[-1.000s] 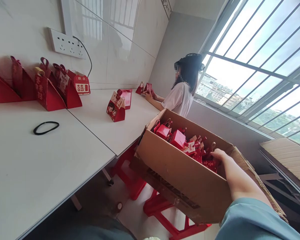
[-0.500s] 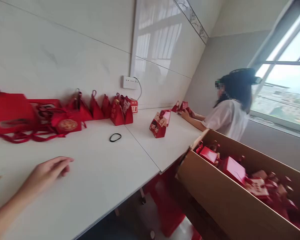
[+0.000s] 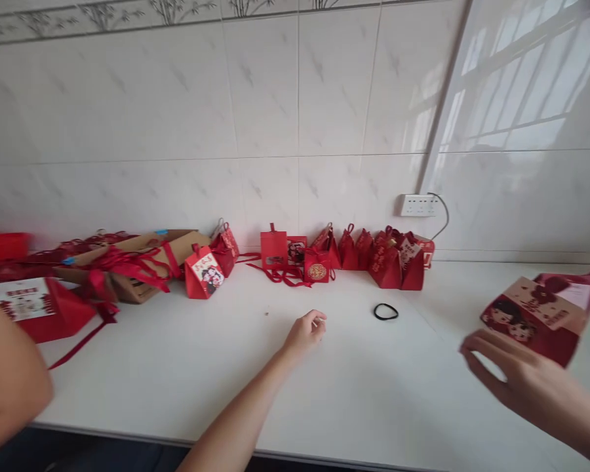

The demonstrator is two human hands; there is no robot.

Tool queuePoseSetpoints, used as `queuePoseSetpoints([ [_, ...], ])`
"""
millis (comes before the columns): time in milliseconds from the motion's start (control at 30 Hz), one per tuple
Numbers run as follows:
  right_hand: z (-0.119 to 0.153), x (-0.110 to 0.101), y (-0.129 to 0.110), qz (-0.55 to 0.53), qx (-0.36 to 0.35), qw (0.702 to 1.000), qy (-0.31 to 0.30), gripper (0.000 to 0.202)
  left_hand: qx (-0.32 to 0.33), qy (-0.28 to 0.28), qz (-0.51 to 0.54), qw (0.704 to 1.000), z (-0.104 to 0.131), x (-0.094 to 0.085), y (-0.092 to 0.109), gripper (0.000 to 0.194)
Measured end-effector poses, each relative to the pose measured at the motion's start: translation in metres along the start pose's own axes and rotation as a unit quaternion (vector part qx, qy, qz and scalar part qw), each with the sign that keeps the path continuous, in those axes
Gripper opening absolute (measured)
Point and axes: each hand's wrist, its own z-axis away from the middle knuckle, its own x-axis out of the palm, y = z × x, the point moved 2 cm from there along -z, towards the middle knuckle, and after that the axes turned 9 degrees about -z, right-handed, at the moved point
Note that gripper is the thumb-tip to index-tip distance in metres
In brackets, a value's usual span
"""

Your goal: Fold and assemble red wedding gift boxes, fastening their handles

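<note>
My left hand point(image 3: 305, 333) is over the middle of the white table point(image 3: 344, 393), its fingers loosely curled in with nothing visible between them. A black elastic loop point(image 3: 386, 312) lies to its right. At the right, my right hand point(image 3: 514, 370) is in front of a red gift box point(image 3: 531, 318) with a cartoon couple on it. A gap shows between its thumb and fingers, and no grasp on the box is visible. A red ribbon runs from the box to the right edge. Between the hands and the wall stands a row of red boxes point(image 3: 388, 265).
A bare arm point(image 3: 10, 387), apparently another person's, enters at the left edge. A cardboard tray point(image 3: 184, 246) with red ribbons, a red and white box point(image 3: 204, 272) and a larger red box point(image 3: 69, 311) are at the left. A power strip point(image 3: 419, 206) is on the wall.
The view has swung left, away from the co-worker, window and large carton. My right hand has come into view by the couple box, which looks nearer. My left hand stays curled.
</note>
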Motion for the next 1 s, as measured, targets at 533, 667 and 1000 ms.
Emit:
queuePoseSetpoints([
  [533, -0.051, 0.184, -0.059, -0.189, -0.021, 0.968, -0.162, 0.042, -0.367, 0.406, -0.148, 0.824, -0.015, -0.173, -0.167, 0.068],
  [667, -0.048, 0.187, -0.062, -0.165, -0.032, 0.970, -0.178, 0.042, -0.379, 0.424, -0.113, 0.815, -0.029, -0.174, -0.186, 0.051],
  [1000, -0.048, 0.203, -0.046, -0.153, -0.073, 0.970, -0.174, 0.039, -0.298, 0.503, -0.023, 0.811, -0.024, -0.174, -0.185, 0.037],
])
